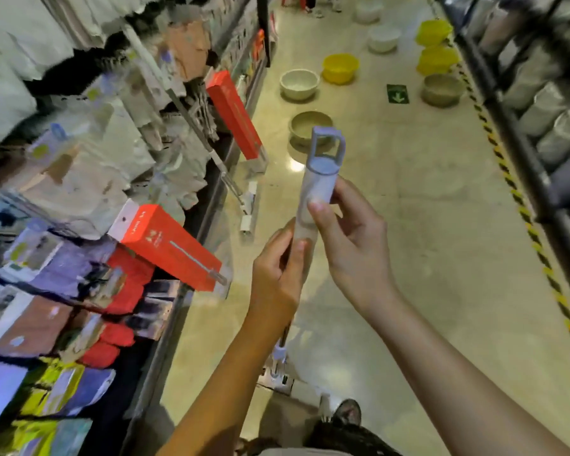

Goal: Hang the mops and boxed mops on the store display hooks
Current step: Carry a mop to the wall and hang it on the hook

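We grip the upright mop handle (316, 189), left hand (277, 268) low, right hand (349, 235) higher near its hanging loop (326, 131), display shelving (170, 334) off to our left.

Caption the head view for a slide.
Left hand and right hand grip a mop handle, hanging loop up, in an aisle beside red boxed mops on the display.

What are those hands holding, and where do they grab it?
A mop, by the pale top end of its handle: the left hand grips lower, the right hand pinches higher, just under the hanging loop.
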### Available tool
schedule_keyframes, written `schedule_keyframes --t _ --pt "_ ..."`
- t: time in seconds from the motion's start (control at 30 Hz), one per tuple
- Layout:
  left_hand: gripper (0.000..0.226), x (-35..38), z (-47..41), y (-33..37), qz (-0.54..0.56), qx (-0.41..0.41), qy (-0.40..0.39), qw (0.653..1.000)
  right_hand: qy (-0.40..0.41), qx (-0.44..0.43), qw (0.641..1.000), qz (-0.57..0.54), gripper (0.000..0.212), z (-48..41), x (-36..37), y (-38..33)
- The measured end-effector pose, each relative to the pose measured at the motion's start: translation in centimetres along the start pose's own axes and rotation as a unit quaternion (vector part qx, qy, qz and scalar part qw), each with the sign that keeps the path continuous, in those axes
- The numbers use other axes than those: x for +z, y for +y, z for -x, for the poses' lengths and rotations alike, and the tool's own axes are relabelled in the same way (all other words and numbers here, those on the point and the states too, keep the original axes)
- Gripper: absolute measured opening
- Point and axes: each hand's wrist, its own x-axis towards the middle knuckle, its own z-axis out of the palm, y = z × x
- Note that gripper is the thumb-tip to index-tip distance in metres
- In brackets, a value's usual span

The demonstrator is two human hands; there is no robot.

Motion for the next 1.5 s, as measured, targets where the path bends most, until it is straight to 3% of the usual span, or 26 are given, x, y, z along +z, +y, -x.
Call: schedule_keyframes --t 0.13,0.23,0.47,0.7,0.9,1.03,1.5 --pt "0.021 8.5 -1.4 0.7 0.044 -0.025 -0.055 0.997 0.061 -0.006 0.997 0.049 0.025 -0.6 -8.1 1.3" --pt "0.038 15.4 -1.9 0.7 0.069 -0.035 -0.103 0.992 0.117 -0.007 0.988 0.102 0.031 -0.1 -14.6 2.5" --pt "0.024 29.5 -1.2 1.9 0.120 -0.040 -0.243 0.962 0.250 0.015 0.947 0.202 0.018 2.9 -28.1 3.4" --pt "0.014 40.7 -0.7 4.6 0.153 0.014 -0.380 0.912 0.377 0.030 0.890 0.255 0.018 5.2 -37.8 2.8" --pt "0.028 49.0 -1.3 6.7 0.169 0.031 -0.492 0.853 0.470 0.052 0.830 0.296 0.022 5.7 -44.8 2.4" --pt "0.017 54.0 -3.7 7.7 0.170 0.026 -0.553 0.815 0.522 0.068 0.787 0.323 0.018 4.1 -48.8 2.9" --pt "0.027 73.8 -4.0 12.6 0.209 0.053 -0.685 0.696 0.661 0.087 0.684 0.296 0.031 4.5 -66.0 2.1"
